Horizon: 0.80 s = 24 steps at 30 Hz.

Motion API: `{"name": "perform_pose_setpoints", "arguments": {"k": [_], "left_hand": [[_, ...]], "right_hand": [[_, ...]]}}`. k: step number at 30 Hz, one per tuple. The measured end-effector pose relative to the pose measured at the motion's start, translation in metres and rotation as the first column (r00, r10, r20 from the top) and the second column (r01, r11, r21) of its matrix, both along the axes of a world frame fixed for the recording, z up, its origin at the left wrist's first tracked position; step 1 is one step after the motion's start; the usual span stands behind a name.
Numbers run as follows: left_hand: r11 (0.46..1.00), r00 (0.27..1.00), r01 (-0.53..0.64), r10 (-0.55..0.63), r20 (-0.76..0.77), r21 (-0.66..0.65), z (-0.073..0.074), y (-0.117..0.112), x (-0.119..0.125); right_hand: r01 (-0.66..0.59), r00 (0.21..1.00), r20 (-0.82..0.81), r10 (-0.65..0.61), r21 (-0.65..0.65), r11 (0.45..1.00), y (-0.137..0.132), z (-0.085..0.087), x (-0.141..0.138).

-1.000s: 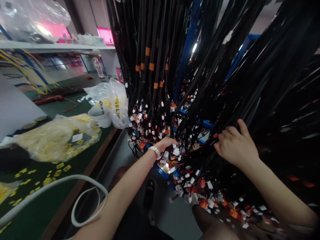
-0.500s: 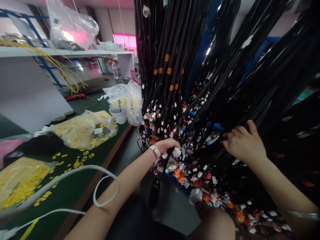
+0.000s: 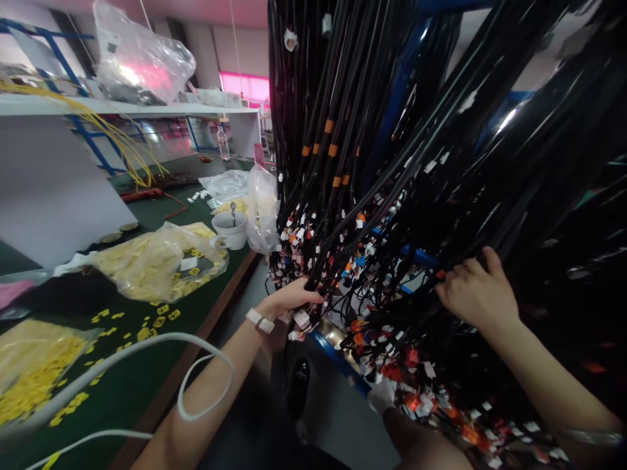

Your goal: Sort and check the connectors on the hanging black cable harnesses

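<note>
Clenching thin cable bunch [image 3: 317, 271] in left hand [image 3: 287, 301], hooking hanging harness [image 3: 441, 196] with right hand [image 3: 477, 297]; draw slowly, sparing connectors [image 3: 392, 369].

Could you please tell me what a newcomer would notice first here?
A dense curtain of hanging black cables fills the middle and right, its lower ends bristling with white and orange connectors. The left hand closes round a few strands at the lower middle, while the right hand is pushed in among them at the right. On the green bench at left lies a clear bag of yellow parts.
</note>
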<state>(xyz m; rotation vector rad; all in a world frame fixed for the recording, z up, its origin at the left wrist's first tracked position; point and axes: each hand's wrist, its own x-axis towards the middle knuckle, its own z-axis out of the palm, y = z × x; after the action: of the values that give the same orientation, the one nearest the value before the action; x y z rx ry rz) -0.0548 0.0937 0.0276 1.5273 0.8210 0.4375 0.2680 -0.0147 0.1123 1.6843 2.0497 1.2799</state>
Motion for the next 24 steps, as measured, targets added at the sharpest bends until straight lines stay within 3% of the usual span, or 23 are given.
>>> {"name": "perform_pose_setpoints", "arguments": {"k": [2, 3, 6, 9, 12, 15, 18, 21, 24], "left_hand": [[0.979, 0.998, 0.06, -0.061, 0.001, 0.192, -0.002, 0.0, 0.013], [0.96, 0.999, 0.031, -0.038, 0.022, 0.278, -0.003, 0.0, 0.024], [0.859, 0.973, -0.228, 0.184, 0.138, 0.459, 0.001, 0.0, 0.068], [0.735, 0.955, -0.293, 0.194, 0.225, 0.611, 0.025, 0.002, 0.115], [0.509, 0.927, -0.375, 0.202, 0.317, 0.774, 0.062, 0.003, 0.158], [0.235, 0.963, -0.27, 0.086, 0.257, 0.934, 0.093, 0.01, 0.204], [-0.01, 0.986, -0.164, 0.011, 0.164, 0.986, 0.107, 0.03, 0.254], [-0.147, 0.999, -0.041, -0.021, 0.038, 0.988, 0.11, 0.061, 0.302], [-0.186, 0.995, 0.097, 0.021, -0.095, 0.978, 0.107, 0.093, 0.339]], "right_hand": [[0.02, 0.999, -0.028, -0.019, 0.008, 1.0, 0.001, 0.0, -0.004], [0.03, 0.999, -0.042, -0.029, 0.014, 0.999, 0.001, 0.0, -0.007], [0.053, 0.997, -0.053, -0.051, 0.027, 0.998, 0.001, 0.0, -0.012], [0.067, 0.997, -0.051, -0.066, 0.024, 0.997, 0.001, 0.0, -0.013], [0.06, 0.996, -0.069, -0.058, 0.02, 0.998, 0.003, -0.001, -0.011], [0.051, 0.995, -0.092, -0.048, 0.033, 0.998, 0.006, -0.004, -0.007], [0.042, 0.993, -0.11, -0.038, 0.03, 0.999, 0.01, -0.007, -0.004], [0.041, 0.992, -0.123, -0.038, 0.024, 0.999, 0.014, -0.011, 0.0], [0.065, 0.99, -0.127, -0.06, 0.039, 0.997, 0.016, -0.016, 0.003]]}}
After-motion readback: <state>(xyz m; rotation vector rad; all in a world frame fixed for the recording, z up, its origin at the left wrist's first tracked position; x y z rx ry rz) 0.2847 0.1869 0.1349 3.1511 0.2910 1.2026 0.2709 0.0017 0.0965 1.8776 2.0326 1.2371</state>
